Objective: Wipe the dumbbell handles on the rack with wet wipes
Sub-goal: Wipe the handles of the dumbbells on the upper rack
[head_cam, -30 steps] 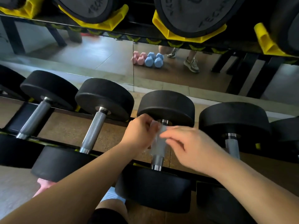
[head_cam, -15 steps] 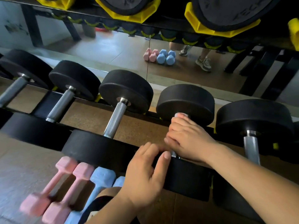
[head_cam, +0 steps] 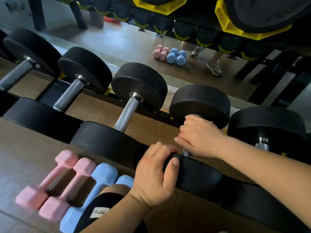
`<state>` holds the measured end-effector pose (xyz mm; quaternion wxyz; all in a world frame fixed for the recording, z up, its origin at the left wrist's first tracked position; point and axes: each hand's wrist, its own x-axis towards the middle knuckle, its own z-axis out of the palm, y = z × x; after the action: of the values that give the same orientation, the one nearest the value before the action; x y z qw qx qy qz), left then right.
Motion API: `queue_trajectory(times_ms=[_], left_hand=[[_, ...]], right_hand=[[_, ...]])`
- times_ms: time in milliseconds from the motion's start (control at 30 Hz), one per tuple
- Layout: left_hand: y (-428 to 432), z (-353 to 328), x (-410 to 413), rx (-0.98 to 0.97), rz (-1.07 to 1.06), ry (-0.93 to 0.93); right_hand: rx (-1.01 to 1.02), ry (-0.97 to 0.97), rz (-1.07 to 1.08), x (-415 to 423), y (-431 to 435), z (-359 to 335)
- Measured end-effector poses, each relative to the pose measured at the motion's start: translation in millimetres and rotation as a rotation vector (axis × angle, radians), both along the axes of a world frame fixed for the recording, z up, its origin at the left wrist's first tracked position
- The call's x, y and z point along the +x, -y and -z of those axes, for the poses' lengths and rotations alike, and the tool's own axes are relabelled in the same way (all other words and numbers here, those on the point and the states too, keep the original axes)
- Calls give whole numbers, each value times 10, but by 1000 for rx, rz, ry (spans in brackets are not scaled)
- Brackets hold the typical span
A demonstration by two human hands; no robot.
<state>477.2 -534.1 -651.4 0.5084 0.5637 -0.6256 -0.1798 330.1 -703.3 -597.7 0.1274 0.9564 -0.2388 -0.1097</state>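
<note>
Several black dumbbells with steel handles lie side by side on the low rack. My right hand [head_cam: 200, 138] is wrapped round the handle [head_cam: 186, 153] of the fourth one from the left, just below its far head [head_cam: 200, 101]. A pale scrap of wet wipe [head_cam: 190, 116] peeks out at my fingertips; the rest is hidden under the hand. My left hand [head_cam: 151, 175] grips the rim of the same dumbbell's near head [head_cam: 196, 175], fingers curled over its edge. The neighbouring handles [head_cam: 127, 113] [head_cam: 69, 96] are bare.
Two pink dumbbells [head_cam: 55, 180] and blue ones [head_cam: 96, 187] lie on the floor by my knee. Another black dumbbell [head_cam: 261, 145] sits to the right. An upper shelf with yellow cradles [head_cam: 235, 29] overhangs the rack. A mirror behind reflects the floor and someone's legs.
My left hand left the handle and dropped onto the near head, first flat, now curled over its rim. The right hand closed round the handle. The view swung down and left.
</note>
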Motion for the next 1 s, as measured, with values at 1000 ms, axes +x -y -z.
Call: queue_trajectory(times_ms=[1000], left_hand=[[15, 88, -8, -3, -36, 17]], right_hand=[[394, 271, 117, -523, 11, -238]])
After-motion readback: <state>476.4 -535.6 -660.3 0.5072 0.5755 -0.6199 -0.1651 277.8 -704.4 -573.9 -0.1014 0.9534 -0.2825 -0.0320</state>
